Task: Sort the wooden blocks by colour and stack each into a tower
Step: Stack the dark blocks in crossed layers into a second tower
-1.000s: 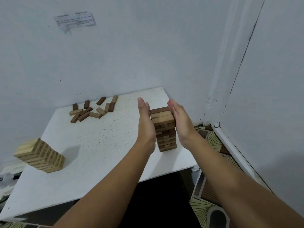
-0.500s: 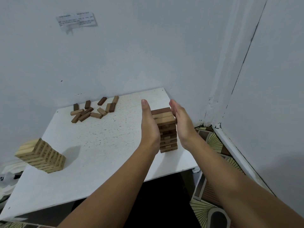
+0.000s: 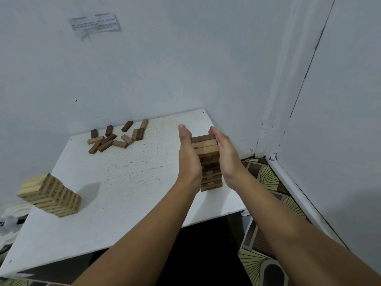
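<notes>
Pale tower (image 3: 50, 196): stands far to the left of the brown tower, near the table's left edge; light wood, several layers, casting a shadow to its right.
Loose blocks (image 3: 117, 137): a scatter of mid-brown and dark-brown pieces lying flat, behind and to the left of the brown tower, close to the wall.
Table (image 3: 127, 182): white speckled top that carries both towers and the loose pieces.
Left hand (image 3: 188, 157): flat, fingers straight and together, palm pressed against the left face of the brown tower.
Brown tower (image 3: 208, 162): upright near the table's right front corner, mixed mid-brown and dark layers, a dark block along its top back edge; it stands between the two palms.
Right hand (image 3: 226, 155): flat, fingers straight, palm against the tower's right face, opposite the left hand.
Paper note (image 3: 94, 22): stuck on the wall, high above and left of the brown tower.
Patterned floor (image 3: 266, 178): to the right of the brown tower, below table level.
</notes>
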`<state>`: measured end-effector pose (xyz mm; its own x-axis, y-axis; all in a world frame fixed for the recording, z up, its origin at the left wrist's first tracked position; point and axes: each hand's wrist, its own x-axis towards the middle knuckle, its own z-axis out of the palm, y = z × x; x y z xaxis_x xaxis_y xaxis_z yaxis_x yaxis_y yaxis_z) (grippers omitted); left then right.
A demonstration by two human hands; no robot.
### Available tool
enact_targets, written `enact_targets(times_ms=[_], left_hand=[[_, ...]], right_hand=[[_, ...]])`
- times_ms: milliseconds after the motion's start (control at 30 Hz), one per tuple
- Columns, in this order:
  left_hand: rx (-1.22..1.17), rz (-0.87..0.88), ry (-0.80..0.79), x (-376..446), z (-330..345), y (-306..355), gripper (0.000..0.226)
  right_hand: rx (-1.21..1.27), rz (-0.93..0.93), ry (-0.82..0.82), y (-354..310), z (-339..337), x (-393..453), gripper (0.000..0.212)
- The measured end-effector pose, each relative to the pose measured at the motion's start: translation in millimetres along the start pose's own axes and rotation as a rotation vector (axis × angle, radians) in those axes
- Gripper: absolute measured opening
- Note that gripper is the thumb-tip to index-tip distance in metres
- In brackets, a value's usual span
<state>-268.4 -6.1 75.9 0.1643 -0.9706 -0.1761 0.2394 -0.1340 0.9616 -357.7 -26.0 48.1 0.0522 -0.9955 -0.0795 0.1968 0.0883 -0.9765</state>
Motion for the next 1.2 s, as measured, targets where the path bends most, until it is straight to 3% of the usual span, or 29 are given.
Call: enact_targets(times_ms=[267,400,567,667,833,1000,1200], left_hand=[[-0.001,0.017,-0.001,1,-5,0,0.084],[0.082,0.108,0.095,4,-23,10,0.083],[0.325,0.209,0.206,22,-92,32,0.036],[0.502,0.257,0.238,32,-140,46,0.024],[0.772,0.271,0.293,47,-204,50,0.009],[0.989,0.181,0.284,69,-243,20,0.025],[1.117,0.061,0.215,110,-274,-12,0.046]], right_hand=[[-0.019,-0.004,0.001,-5,-1,0,0.055],[-0.130,-0.103,0.045,-13,-3,3,0.054],[-0.675,-0.351,0.167,-47,5,19,0.041],[-0.946,-0.466,0.180,-73,31,27,0.040],[-1.193,-0.531,0.063,-76,104,30,0.045],[-1.346,-0.403,-0.143,-3,167,42,0.044],[-1.460,-0.207,-0.302,71,191,77,0.048]])
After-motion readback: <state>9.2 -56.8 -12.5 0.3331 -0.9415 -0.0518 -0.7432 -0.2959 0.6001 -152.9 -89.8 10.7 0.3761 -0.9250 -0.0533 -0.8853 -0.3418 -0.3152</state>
